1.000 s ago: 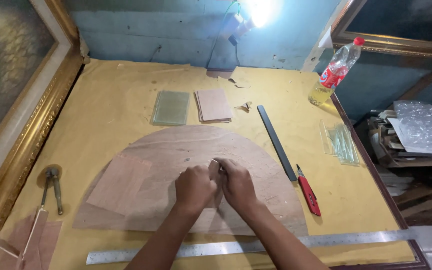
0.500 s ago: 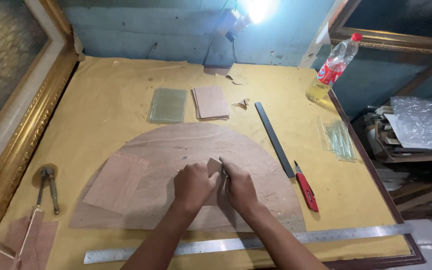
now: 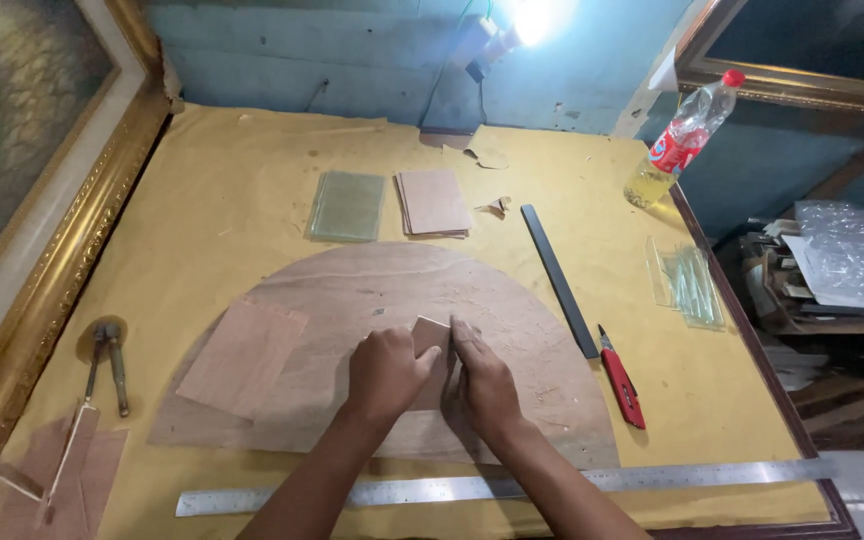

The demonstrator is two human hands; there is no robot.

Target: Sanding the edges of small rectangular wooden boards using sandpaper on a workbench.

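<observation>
Left hand and right hand: both closed on a small brown card, pinched between them, its top corner showing above the fingers. Under the grip: semicircular board. Left of grip: brown sheet, pliers. Right: black bar, red knife. Beyond: glass panes, card stack. Nearer than the grip: steel ruler.

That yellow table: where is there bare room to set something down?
Widest bare patch: far left of the table, between the gilt frame and the glass stack. Another lies between the black bar and glass strips. A thin strip runs before the steel ruler. It is crowded mid-table, where both hands press a small board on the half-round board.
</observation>
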